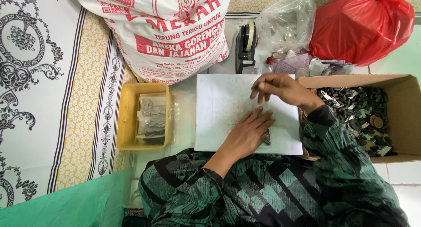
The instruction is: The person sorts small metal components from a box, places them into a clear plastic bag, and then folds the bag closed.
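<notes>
My left hand [247,134] lies flat on a white board [219,113], pressing down a clear plastic packet with a few small dark parts at its fingertips. My right hand [275,87] hovers over the board's upper right part, its fingers pinched on the top edge of the thin clear packet. The packet is hard to see against the board. Both sleeves are dark green with a pattern.
A yellow tray [125,117] with filled clear packets sits left of the board. A cardboard box [401,117] of small dark parts stands at right. Behind are a tape dispenser [245,45], a large printed sack [171,29], a clear bag [285,21] and a red bag [362,25].
</notes>
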